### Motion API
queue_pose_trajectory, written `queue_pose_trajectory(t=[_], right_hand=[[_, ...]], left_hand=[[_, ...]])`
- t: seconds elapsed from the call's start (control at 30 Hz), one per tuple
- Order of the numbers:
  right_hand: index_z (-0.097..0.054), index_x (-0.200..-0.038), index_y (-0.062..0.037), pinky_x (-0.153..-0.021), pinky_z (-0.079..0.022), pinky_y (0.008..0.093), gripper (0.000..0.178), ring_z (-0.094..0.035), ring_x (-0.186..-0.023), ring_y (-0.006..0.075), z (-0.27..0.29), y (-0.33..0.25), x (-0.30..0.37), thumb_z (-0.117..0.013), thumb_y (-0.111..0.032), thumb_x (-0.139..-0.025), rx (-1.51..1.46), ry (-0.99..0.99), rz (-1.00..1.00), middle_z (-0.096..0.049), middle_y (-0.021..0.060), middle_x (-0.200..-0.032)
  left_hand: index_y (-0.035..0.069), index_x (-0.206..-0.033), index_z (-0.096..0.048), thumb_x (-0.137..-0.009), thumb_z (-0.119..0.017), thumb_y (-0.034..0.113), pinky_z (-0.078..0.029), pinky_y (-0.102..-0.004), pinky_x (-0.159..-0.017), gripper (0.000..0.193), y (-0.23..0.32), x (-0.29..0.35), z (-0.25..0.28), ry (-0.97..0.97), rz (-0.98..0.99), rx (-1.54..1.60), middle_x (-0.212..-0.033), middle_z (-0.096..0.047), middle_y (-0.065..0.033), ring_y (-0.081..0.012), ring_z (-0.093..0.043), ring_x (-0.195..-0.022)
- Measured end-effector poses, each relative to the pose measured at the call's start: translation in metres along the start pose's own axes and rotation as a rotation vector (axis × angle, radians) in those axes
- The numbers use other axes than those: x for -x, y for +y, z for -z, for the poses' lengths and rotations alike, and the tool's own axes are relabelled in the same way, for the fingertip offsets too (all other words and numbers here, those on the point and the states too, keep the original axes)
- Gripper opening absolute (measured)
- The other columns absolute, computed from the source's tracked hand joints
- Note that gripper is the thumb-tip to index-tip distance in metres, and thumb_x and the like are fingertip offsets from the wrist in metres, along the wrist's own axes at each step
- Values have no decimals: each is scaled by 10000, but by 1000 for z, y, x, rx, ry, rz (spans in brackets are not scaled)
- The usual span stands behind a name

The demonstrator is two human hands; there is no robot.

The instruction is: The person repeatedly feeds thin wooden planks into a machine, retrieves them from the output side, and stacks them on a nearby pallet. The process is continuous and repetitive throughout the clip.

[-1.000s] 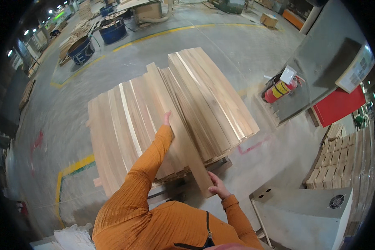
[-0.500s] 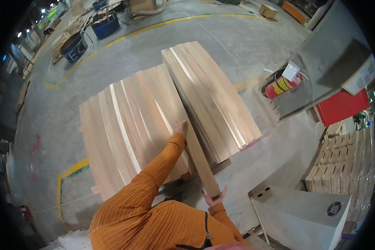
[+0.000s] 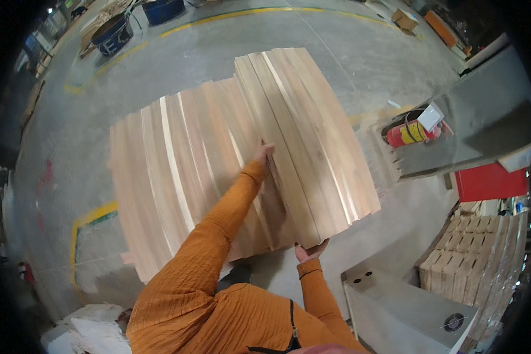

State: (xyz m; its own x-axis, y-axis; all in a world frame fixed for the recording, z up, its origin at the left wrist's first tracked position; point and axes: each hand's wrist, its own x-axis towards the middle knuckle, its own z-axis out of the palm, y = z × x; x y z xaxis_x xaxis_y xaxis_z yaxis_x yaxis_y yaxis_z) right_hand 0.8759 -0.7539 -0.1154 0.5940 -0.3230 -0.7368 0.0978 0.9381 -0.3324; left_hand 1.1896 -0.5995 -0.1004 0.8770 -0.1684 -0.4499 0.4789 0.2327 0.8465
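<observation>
A long pale wooden plank (image 3: 282,162) lies along the left edge of the taller right-hand stack of planks (image 3: 321,135), its length pointing away from me. My left hand (image 3: 266,152) is closed on the plank's left edge about halfway along. At its near end, my right hand (image 3: 311,251) grips from below, fingers partly hidden by the wood. To the left spreads a lower stack of planks (image 3: 189,147), its top showing light streaks, with my left forearm reaching across it.
Right of the stacks are a grey metal cabinet (image 3: 407,304) and a red fire extinguisher (image 3: 408,134) beside a grey panel (image 3: 484,112). Wrapped stacked wood (image 3: 463,251) stands behind the cabinet. Blue bins (image 3: 113,36) are at the far left. Yellow lines (image 3: 242,13) mark the floor.
The plank has moved from the gap between the stacks up and right onto the right stack's left edge. Both hands have travelled forward with it, and the view has shifted slightly.
</observation>
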Motion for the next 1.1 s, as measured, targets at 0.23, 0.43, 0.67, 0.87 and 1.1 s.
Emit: queue_pose_trajectory(t=[0.23, 0.43, 0.67, 0.87, 1.1], right_hand=[[-513, -1253, -183, -924, -430, 469, 681, -504, -1131, 270, -16, -9, -4, -570, -641, -753, 74, 47, 38, -548, 36, -1237], [-492, -1280, -216, -977, -374, 441, 667, -449, -1195, 256, -9, -10, -2, -489, -666, -788, 69, -9, 5, -509, 19, -1290], [-452, -1315, -197, -992, -344, 473, 704, -413, -1225, 265, -9, 7, -20, -426, -677, -801, 77, 2, 33, -464, 26, -1333], [-383, -1367, -185, -995, -314, 502, 736, -410, -1217, 286, -6, -12, -3, -365, -690, -831, 361, 22, 20, -440, 36, -1357], [-391, -1373, -147, -809, -407, 449, 672, -542, -995, 260, 98, -34, 71, -356, -618, -896, 1093, 183, 19, -546, 78, -1230]], left_hand=[[55, -1356, -426, -937, -334, 522, -350, -334, -1041, 634, -11, -31, -15, 294, -78, 385, -1359, -470, -103, -253, -448, -1242], [102, -1462, -220, -886, -382, 616, -287, -344, -1076, 788, -30, -44, 31, -126, 148, 209, -1496, -264, -76, -234, -290, -1353], [110, -1471, -184, -889, -392, 617, -305, -367, -1060, 799, -55, -1, -5, -39, 101, 179, -1488, -282, -93, -246, -315, -1338], [94, -1466, -177, -898, -424, 594, -424, -383, -944, 797, -54, 84, 31, -348, 353, -74, -1410, -409, -126, -254, -497, -1188], [11, -1073, -564, -898, -495, 447, -434, -309, -417, 475, -134, 345, 109, -292, 456, -260, -673, -637, -159, -172, -534, -437]])
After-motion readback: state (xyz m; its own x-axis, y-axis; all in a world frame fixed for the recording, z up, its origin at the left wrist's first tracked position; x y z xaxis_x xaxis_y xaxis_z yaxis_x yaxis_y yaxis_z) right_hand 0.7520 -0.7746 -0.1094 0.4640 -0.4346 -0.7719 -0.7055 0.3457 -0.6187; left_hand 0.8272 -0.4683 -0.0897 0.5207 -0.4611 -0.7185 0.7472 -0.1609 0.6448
